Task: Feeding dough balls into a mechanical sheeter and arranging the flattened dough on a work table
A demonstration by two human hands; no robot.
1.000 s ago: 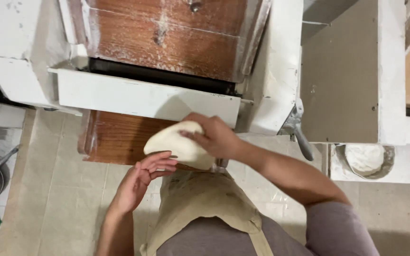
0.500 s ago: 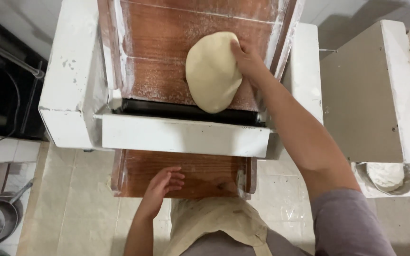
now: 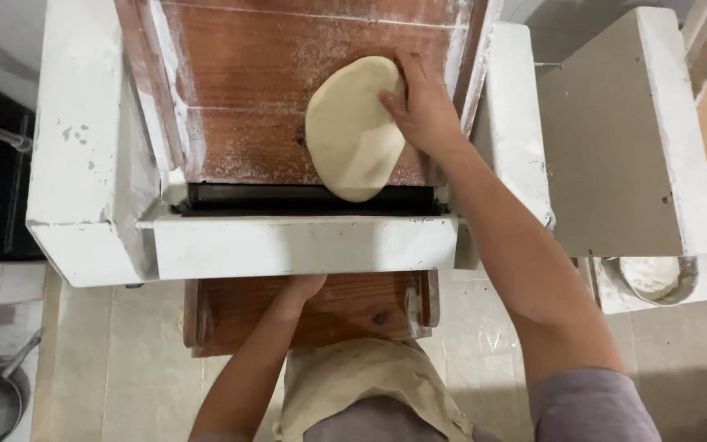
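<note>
Dough (image 3: 352, 131) lies flat on the floured wooden chute (image 3: 239, 98), our open right hand (image 3: 423, 102) pressing it toward the roller slot (image 3: 304, 199), while our left hand (image 3: 304, 286), grip hidden, waits at the lower tray (image 3: 353, 315).

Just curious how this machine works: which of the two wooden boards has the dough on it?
The upper board, sloping above the white housing. The dough lies there under the right hand; the lower board holds none.

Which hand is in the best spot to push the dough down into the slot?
The right hand, probably: it already rests on the dough on the upper wooden ramp. The left hand sits below, on the lower wooden tray.
</note>
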